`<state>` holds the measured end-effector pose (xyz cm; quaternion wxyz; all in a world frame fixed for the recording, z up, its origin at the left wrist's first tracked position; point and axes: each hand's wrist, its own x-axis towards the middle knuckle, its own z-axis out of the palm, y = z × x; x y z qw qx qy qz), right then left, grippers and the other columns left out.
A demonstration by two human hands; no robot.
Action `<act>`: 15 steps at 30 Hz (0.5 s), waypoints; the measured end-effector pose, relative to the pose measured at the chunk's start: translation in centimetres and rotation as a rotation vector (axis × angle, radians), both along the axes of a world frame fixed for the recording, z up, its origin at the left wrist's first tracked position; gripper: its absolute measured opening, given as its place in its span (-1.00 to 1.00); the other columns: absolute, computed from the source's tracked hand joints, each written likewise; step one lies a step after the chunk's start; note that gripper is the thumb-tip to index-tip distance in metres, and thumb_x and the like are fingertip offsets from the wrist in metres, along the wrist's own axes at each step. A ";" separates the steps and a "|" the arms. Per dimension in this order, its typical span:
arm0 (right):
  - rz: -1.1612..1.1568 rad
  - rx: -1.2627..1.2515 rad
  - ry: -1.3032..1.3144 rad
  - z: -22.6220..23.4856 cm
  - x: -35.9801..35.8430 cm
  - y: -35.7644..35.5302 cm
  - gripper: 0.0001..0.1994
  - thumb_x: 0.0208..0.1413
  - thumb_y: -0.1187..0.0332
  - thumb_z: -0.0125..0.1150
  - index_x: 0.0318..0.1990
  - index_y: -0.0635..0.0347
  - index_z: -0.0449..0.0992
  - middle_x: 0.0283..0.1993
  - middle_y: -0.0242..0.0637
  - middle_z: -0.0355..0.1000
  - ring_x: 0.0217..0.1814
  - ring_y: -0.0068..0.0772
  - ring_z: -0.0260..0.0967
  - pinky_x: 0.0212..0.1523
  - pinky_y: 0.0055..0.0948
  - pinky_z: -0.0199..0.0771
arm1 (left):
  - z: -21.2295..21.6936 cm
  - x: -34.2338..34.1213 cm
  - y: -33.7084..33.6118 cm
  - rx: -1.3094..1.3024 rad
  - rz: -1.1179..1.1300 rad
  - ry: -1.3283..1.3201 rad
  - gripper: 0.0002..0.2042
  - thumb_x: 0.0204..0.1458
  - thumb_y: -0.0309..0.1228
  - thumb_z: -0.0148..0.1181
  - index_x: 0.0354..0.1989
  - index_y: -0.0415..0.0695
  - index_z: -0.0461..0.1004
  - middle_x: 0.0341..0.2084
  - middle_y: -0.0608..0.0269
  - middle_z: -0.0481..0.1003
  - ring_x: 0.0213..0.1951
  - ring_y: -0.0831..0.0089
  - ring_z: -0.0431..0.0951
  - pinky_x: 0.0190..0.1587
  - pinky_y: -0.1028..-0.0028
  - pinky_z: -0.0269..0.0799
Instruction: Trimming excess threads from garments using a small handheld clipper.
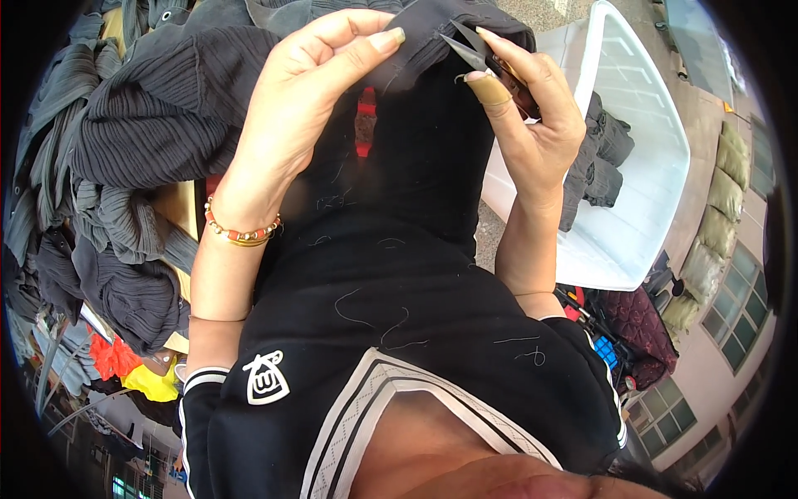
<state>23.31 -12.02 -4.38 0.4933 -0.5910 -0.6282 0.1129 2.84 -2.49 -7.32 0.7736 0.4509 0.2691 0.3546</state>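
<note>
My left hand (312,91) pinches the edge of a dark grey garment (428,41) between thumb and fingers, holding it up over my lap. In my right hand (540,121) is a pair of thread snips (470,54), gripped between thumb and fingers. Their pointed blades are apart and lie close beside the held edge; whether they touch it I cannot tell. A tan wrap (489,89) covers the right thumb. The garment's far part runs out past the top of the view.
Dark ribbed garments (158,108) are heaped on a wooden surface at my left. At the right stands a white plastic bin (657,175) with dark garments (603,158) inside. Red cloth (112,358) and yellow cloth (150,380) lie lower left. Loose threads cling to my black clothing.
</note>
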 end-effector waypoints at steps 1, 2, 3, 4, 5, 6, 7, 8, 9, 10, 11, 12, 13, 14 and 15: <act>0.002 0.000 -0.001 0.1 0.0 0.0 -0.63 -0.08 0.45 0.52 -0.04 0.17 0.65 -0.46 -0.47 0.32 -0.48 -0.67 0.18 -0.51 -0.66 0.11 | 0.2 0.0 -0.1 -0.012 0.010 0.019 -0.73 0.24 -0.47 0.17 0.08 -0.28 0.50 -0.11 0.25 0.59 -0.04 0.60 0.55 0.12 0.58 0.37; -0.004 -0.005 -0.032 0.2 0.1 0.0 -0.62 -0.09 0.45 0.52 -0.04 0.17 0.65 -0.47 -0.46 0.33 -0.49 -0.66 0.18 -0.51 -0.65 0.12 | 0.4 0.0 -0.1 -0.024 0.021 0.038 -0.72 0.24 -0.46 0.17 0.08 -0.28 0.49 -0.11 0.25 0.59 -0.05 0.60 0.55 0.11 0.58 0.38; -0.010 -0.009 -0.063 0.3 0.1 0.0 -0.62 -0.10 0.46 0.53 -0.04 0.16 0.65 -0.47 -0.45 0.33 -0.49 -0.65 0.18 -0.51 -0.65 0.13 | 0.3 0.0 -0.1 -0.023 0.023 0.037 -0.72 0.24 -0.46 0.17 0.08 -0.28 0.49 -0.11 0.25 0.59 -0.05 0.60 0.55 0.11 0.58 0.38; -0.007 -0.008 -0.064 0.2 0.1 0.0 -0.62 -0.10 0.46 0.53 -0.04 0.16 0.65 -0.47 -0.45 0.33 -0.49 -0.65 0.18 -0.51 -0.65 0.13 | 0.3 0.0 -0.2 0.003 0.020 0.041 -0.72 0.24 -0.46 0.17 0.09 -0.28 0.49 -0.11 0.25 0.60 -0.05 0.60 0.55 0.11 0.58 0.38; 0.008 -0.001 -0.069 0.1 0.2 0.1 -0.62 -0.10 0.46 0.52 -0.04 0.16 0.65 -0.47 -0.45 0.33 -0.49 -0.65 0.19 -0.50 -0.65 0.15 | 0.2 0.0 -0.2 0.028 0.016 0.046 -0.71 0.24 -0.45 0.17 0.09 -0.28 0.49 -0.11 0.25 0.60 -0.05 0.60 0.55 0.10 0.58 0.39; 0.024 0.005 -0.074 0.0 0.2 0.1 -0.62 -0.10 0.46 0.52 -0.04 0.15 0.66 -0.47 -0.44 0.34 -0.49 -0.64 0.20 -0.50 -0.64 0.17 | 0.3 0.0 -0.2 0.028 0.019 0.046 -0.71 0.24 -0.45 0.17 0.09 -0.28 0.49 -0.11 0.25 0.60 -0.05 0.60 0.55 0.10 0.58 0.39; 0.027 0.004 -0.074 0.0 0.2 0.1 -0.62 -0.10 0.46 0.52 -0.04 0.15 0.66 -0.47 -0.44 0.34 -0.49 -0.64 0.20 -0.50 -0.64 0.17 | 0.4 0.0 -0.3 0.051 0.017 0.063 -0.71 0.24 -0.45 0.16 0.09 -0.29 0.49 -0.11 0.25 0.60 -0.05 0.60 0.55 0.10 0.58 0.39; 0.023 0.005 -0.073 0.1 0.1 0.2 -0.61 -0.10 0.46 0.52 -0.04 0.16 0.66 -0.47 -0.44 0.34 -0.49 -0.64 0.22 -0.49 -0.64 0.19 | 0.5 0.1 -0.3 0.074 0.015 0.081 -0.72 0.24 -0.45 0.16 0.09 -0.29 0.49 -0.11 0.25 0.60 -0.04 0.60 0.55 0.10 0.58 0.39; 0.020 0.003 -0.070 0.1 0.0 0.1 -0.61 -0.11 0.46 0.53 -0.04 0.16 0.66 -0.46 -0.43 0.34 -0.48 -0.63 0.23 -0.48 -0.65 0.21 | 0.6 0.0 -0.3 0.071 0.021 0.083 -0.72 0.24 -0.45 0.16 0.09 -0.29 0.49 -0.11 0.25 0.60 -0.04 0.60 0.55 0.10 0.58 0.39; 0.026 0.000 -0.068 0.3 -0.1 0.0 -0.61 -0.11 0.46 0.53 -0.04 0.16 0.66 -0.46 -0.43 0.34 -0.48 -0.63 0.23 -0.48 -0.65 0.21 | 0.8 0.1 -0.1 0.066 0.011 0.068 -0.72 0.25 -0.45 0.16 0.08 -0.29 0.50 -0.11 0.25 0.60 -0.05 0.60 0.55 0.10 0.58 0.39; 0.036 -0.012 -0.089 0.7 -0.1 -0.2 -0.60 -0.12 0.46 0.53 -0.03 0.16 0.66 -0.47 -0.43 0.34 -0.48 -0.64 0.24 -0.49 -0.64 0.23 | 0.8 0.1 0.0 0.061 0.001 0.053 -0.72 0.25 -0.45 0.15 0.08 -0.29 0.50 -0.11 0.26 0.60 -0.05 0.60 0.55 0.11 0.58 0.39; 0.044 -0.024 -0.113 0.9 -0.1 -0.3 -0.59 -0.13 0.46 0.54 -0.03 0.16 0.66 -0.47 -0.42 0.34 -0.48 -0.64 0.25 -0.49 -0.63 0.24 | 0.8 0.1 0.1 0.057 0.006 0.053 -0.72 0.25 -0.45 0.15 0.08 -0.29 0.50 -0.11 0.26 0.60 -0.05 0.60 0.55 0.11 0.58 0.39; 0.073 0.025 -0.100 0.8 -0.2 -0.2 -0.57 -0.17 0.46 0.56 -0.04 0.15 0.66 -0.48 -0.42 0.34 -0.51 -0.63 0.25 -0.52 -0.60 0.23 | 0.6 0.2 0.2 0.036 0.015 0.019 -0.73 0.24 -0.47 0.16 0.07 -0.30 0.50 -0.12 0.27 0.60 -0.05 0.60 0.55 0.10 0.59 0.39; 0.079 0.022 -0.100 0.6 -0.3 -0.2 -0.57 -0.17 0.46 0.56 -0.04 0.15 0.66 -0.48 -0.42 0.34 -0.51 -0.63 0.25 -0.52 -0.60 0.23 | 0.6 0.3 0.2 0.015 0.023 -0.015 -0.73 0.22 -0.49 0.17 0.06 -0.30 0.50 -0.13 0.27 0.60 -0.05 0.60 0.55 0.09 0.60 0.39; 0.072 0.044 -0.152 0.3 -0.2 -0.3 -0.56 -0.19 0.45 0.57 -0.04 0.14 0.67 -0.49 -0.42 0.33 -0.53 -0.62 0.25 -0.54 -0.59 0.23 | 1.4 0.5 0.2 0.014 0.026 -0.013 -0.73 0.22 -0.49 0.17 0.06 -0.30 0.50 -0.13 0.27 0.60 -0.05 0.60 0.55 0.09 0.60 0.39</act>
